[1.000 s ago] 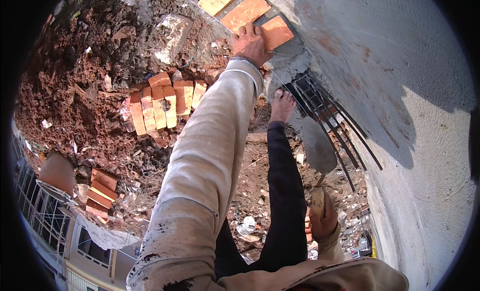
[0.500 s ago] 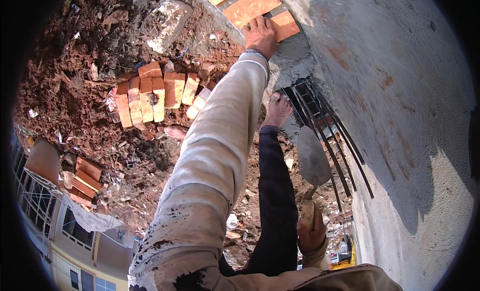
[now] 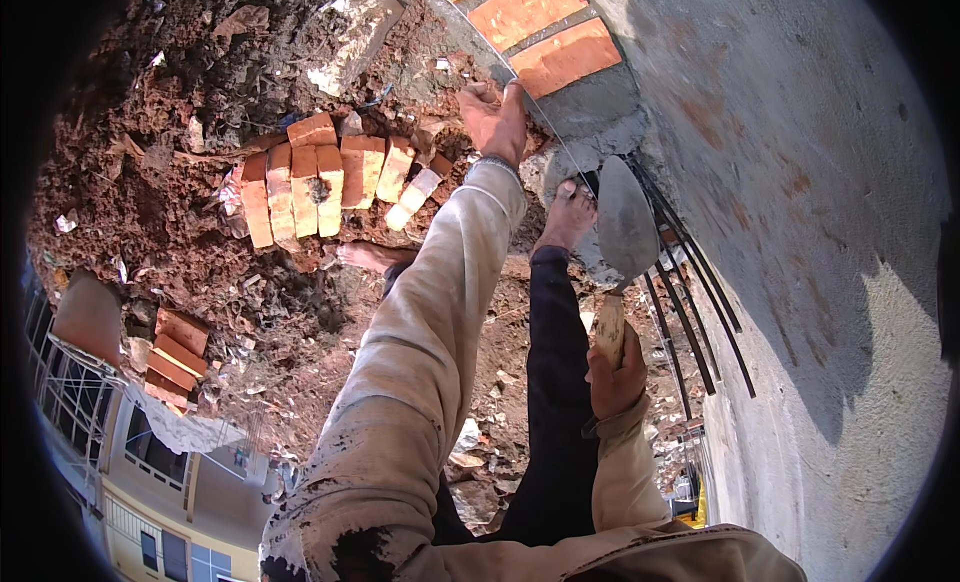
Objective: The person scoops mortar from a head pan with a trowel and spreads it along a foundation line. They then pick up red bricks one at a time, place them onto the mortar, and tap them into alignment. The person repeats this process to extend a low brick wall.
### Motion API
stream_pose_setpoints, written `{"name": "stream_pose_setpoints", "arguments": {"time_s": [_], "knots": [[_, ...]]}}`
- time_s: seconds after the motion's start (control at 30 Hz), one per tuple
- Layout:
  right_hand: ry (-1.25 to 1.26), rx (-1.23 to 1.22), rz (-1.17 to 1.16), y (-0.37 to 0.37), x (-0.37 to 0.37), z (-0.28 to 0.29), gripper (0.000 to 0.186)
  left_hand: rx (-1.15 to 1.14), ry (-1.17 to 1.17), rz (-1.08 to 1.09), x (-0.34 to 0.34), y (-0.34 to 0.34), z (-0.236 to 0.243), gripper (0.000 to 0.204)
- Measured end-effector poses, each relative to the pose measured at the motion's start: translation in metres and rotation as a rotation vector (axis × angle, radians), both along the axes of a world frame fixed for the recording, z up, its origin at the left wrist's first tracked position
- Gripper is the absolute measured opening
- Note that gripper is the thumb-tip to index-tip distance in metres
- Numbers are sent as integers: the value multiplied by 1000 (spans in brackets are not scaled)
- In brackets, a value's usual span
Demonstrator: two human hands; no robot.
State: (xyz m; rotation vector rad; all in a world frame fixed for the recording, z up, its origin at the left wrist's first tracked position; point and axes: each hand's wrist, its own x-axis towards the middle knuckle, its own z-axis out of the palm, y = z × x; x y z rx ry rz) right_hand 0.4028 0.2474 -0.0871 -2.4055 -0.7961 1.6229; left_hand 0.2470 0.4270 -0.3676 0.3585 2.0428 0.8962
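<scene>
My right hand [image 3: 617, 374] is wrapped round the wooden handle of a trowel [image 3: 628, 222], whose grey blade points away from me. The blade partly hides a dark opening with steel bars beside my foot. My left hand [image 3: 496, 122] reaches out with thumb and fingers apart and nothing in it. It is just left of a taut string line [image 3: 556, 137]; whether the thumb touches the line I cannot tell. Beyond it lies the nearest orange brick [image 3: 565, 58] of a row, bedded in grey mortar [image 3: 592, 107]. Another brick [image 3: 527, 12] lies farther along.
A plastered wall [image 3: 800, 182] rises along the right. Several steel bars [image 3: 700, 272] jut out beside it. Loose bricks [image 3: 305, 187] lie on rubble-strewn red soil at left, with a smaller brick pile [image 3: 178, 357] nearer. My bare foot [image 3: 570, 217] stands beside the bars.
My left hand has come off the nearest brick and drawn back toward me, down and left. My right hand has raised the trowel forward, over the opening with the bars.
</scene>
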Motion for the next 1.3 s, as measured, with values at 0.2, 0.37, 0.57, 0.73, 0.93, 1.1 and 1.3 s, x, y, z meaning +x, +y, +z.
{"name": "stream_pose_setpoints", "arguments": {"time_s": [0.2, 0.37, 0.57, 0.73, 0.93, 1.1, 1.3], "knots": [[-151, 320, 99, 23, -21, -110, 50, -27, -448, 16, 4, 27, -9, 59], [-266, 447, 216, 31, -24, -139, 48, -170, -130, -28, 9, 29, -30, 48], [-451, 485, 321, 61, -18, -170, 49, -232, -123, -134, 12, 28, -20, 40], [-455, 429, 347, 84, -17, -184, 51, -196, -104, -203, 7, 28, -33, 40], [-404, 468, 351, 78, -4, -194, 57, -270, -66, -461, -3, 35, -36, 41], [-394, 358, 351, 79, -6, -192, 58, -225, -88, -396, -6, 32, -42, 41], [-434, 437, 371, 72, -8, -200, 58, -217, -76, -371, -2, 30, -39, 39]]}}
